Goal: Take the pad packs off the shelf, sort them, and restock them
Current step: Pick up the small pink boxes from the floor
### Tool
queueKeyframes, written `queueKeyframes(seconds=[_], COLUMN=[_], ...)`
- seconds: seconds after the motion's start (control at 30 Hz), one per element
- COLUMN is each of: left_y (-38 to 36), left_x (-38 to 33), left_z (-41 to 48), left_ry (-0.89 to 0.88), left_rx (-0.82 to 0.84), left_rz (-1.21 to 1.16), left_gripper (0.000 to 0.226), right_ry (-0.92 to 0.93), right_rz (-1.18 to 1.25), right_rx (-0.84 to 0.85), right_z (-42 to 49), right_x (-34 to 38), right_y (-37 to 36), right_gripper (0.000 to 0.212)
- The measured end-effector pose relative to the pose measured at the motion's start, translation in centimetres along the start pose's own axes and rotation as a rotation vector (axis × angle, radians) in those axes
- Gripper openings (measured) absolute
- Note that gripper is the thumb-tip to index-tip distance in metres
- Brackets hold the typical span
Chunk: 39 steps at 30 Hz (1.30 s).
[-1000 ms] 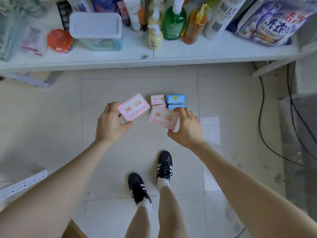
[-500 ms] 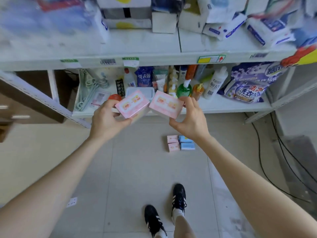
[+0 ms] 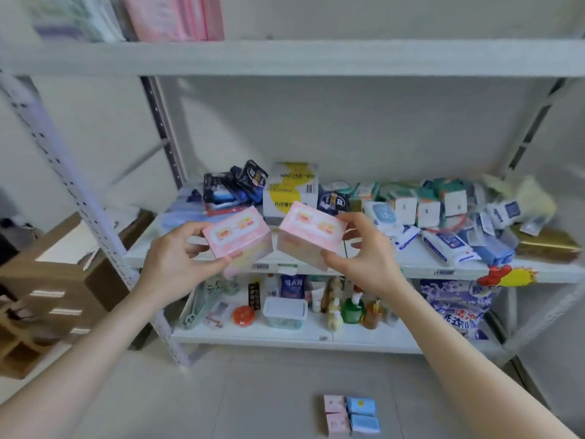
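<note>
Two pink packs point(image 3: 237, 237) gripped, left hand point(image 3: 172, 264), right hand point(image 3: 368, 264); shelf point(image 3: 418, 264) holds packets point(image 3: 446, 247).

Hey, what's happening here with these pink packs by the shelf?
A person has a pad pack in each hand. The left hand grips one pink pack, the right hand a second pink pack, both held before the middle shelf. Small pink packs and blue packs lie on the floor.

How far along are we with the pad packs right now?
Done: sorting looks finished; pink floor packs and blue floor packs lie grouped by colour. In hand: left hand holds the left pink pack, right hand the right pink pack, in front of the middle shelf. Left: shelve these, then the floor four.
</note>
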<state>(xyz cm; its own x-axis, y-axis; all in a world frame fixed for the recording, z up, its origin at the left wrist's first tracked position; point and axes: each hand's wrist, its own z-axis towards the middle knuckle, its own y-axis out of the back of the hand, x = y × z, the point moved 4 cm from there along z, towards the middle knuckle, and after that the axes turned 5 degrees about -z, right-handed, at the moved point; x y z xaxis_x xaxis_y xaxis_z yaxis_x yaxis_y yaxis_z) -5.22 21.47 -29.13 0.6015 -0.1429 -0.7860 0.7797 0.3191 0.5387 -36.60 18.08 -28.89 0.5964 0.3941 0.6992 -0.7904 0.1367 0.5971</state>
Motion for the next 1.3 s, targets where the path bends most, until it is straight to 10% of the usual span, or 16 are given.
queueKeyframes(seconds=[0.47,1.3], left_y=[15.4,20.1], left_x=[-14.1,-25.3], left_z=[2.4,32.6], left_ry=[-0.217,-0.299], left_rx=[-0.086,0.115], left_rz=[-0.233,0.057], left_gripper=[0.052,0.053], right_ry=[0.159,0.239], right_rz=[0.299,0.239], right_rx=[-0.013,0.026], right_z=[6.7,30.8], right_x=[16.7,19.5], right_y=[10.1,11.9], right_gripper=[0.036,0.049])
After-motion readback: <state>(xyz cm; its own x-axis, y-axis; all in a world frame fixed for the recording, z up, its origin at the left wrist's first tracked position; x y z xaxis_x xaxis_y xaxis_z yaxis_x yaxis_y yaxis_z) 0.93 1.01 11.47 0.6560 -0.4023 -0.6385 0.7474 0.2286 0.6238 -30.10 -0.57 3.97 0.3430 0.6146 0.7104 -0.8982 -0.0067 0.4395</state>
